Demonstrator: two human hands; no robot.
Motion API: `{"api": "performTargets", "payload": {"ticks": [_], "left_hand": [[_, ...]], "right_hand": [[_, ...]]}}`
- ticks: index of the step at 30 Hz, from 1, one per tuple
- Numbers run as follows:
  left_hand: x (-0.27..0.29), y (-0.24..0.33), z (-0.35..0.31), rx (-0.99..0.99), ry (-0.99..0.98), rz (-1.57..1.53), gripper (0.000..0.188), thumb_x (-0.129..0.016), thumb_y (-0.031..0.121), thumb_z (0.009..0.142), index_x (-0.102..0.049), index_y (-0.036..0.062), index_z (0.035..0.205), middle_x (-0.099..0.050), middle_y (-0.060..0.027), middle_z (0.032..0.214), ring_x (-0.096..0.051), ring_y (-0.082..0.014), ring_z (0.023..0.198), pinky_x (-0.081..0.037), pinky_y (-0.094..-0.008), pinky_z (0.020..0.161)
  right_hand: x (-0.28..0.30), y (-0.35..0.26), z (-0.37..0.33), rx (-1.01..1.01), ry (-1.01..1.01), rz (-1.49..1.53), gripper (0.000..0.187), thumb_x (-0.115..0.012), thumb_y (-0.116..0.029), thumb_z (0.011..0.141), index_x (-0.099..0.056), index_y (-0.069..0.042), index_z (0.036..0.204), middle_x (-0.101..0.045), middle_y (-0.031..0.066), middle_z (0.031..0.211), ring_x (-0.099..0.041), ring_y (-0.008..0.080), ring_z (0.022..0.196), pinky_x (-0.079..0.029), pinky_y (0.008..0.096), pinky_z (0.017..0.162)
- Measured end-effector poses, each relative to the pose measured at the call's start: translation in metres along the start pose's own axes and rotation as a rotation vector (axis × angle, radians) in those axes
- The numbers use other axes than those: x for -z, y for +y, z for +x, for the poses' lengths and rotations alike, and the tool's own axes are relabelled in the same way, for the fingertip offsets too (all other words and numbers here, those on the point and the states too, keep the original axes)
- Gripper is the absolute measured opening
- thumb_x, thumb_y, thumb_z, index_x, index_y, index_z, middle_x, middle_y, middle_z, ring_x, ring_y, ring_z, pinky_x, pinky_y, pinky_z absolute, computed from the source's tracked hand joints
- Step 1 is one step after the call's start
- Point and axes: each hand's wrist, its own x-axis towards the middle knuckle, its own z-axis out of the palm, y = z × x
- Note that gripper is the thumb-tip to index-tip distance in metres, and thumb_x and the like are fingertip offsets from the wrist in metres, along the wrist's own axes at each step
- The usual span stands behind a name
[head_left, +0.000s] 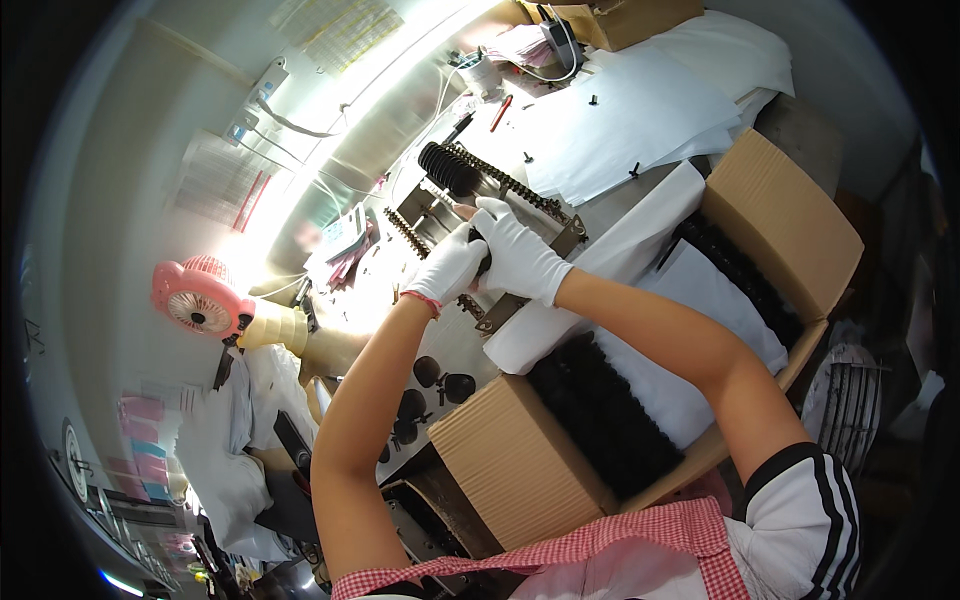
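In white gloves with bare fingertips showing, my left hand (447,268) and my right hand (518,252) meet over a metal rack. Pinched between them is a small dark piece (482,254), mostly hidden by the fingers, its full shape unclear. The rack (556,208) has spring-like toothed rails along its sides. A row of black discs (448,170) stands upright at its far end. Several loose dark rounded pieces with small stems (427,372) lie on the bench, nearer to me than the rack, beside my left forearm.
An open cardboard box (520,455) under my right forearm holds rows of black pieces and white sheets (655,375). White paper (620,125) with small black parts covers the far right. A pink fan (203,297) stands left. A red pen (501,113) and pen cup (480,77) lie beyond.
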Motion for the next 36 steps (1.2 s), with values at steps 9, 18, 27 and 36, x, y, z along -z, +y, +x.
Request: {"api": "performTargets", "payload": {"ticks": [9, 18, 27, 36], "left_hand": [[0.008, -0.016, 0.011, 0.103, -0.219, -0.476, 0.056, -0.047, 0.054, 0.101, -0.040, 0.0101, 0.136, -0.058, -0.0096, 0.107, -0.062, -0.0250, 0.109, -0.052, -0.0404, 0.096], [0.019, -0.018, 0.011, -0.595, -0.197, 0.591, 0.040, -0.062, 0.029, 0.098, -0.044, 0.0060, 0.126, -0.057, -0.0063, 0.094, -0.055, -0.0203, 0.083, -0.049, -0.0395, 0.073], [0.056, 0.008, 0.029, 0.055, -0.249, -0.172, 0.052, -0.059, 0.042, 0.097, -0.051, 0.0022, 0.129, -0.067, -0.0124, 0.105, -0.068, -0.0218, 0.083, -0.058, -0.0326, 0.076], [0.067, -0.001, 0.138, -0.146, 0.400, 0.524, 0.071, -0.081, 0.052, 0.069, -0.067, -0.0058, 0.109, -0.068, -0.0225, 0.111, -0.065, -0.0329, 0.105, -0.051, -0.0378, 0.094]], "right_hand": [[0.008, 0.028, 0.013, -0.164, -0.162, 0.224, 0.065, -0.078, -0.024, 0.076, -0.053, -0.012, 0.134, -0.061, 0.0180, 0.123, -0.059, 0.0334, 0.116, -0.047, 0.0394, 0.102], [0.003, 0.026, 0.005, -0.009, -0.143, 0.271, 0.069, -0.083, -0.028, 0.074, -0.054, -0.013, 0.135, -0.059, 0.0153, 0.129, -0.058, 0.0318, 0.120, -0.046, 0.0394, 0.104], [-0.004, 0.036, 0.019, -0.121, 0.090, 0.082, 0.032, -0.072, -0.017, 0.075, -0.063, -0.014, 0.106, -0.060, 0.0136, 0.104, -0.062, 0.0324, 0.100, -0.053, 0.0400, 0.089], [-0.016, 0.049, 0.025, -0.232, -0.264, 0.072, 0.015, -0.063, -0.012, 0.079, -0.066, -0.013, 0.094, -0.068, 0.0183, 0.089, -0.067, 0.0370, 0.086, -0.054, 0.0424, 0.079]]}}
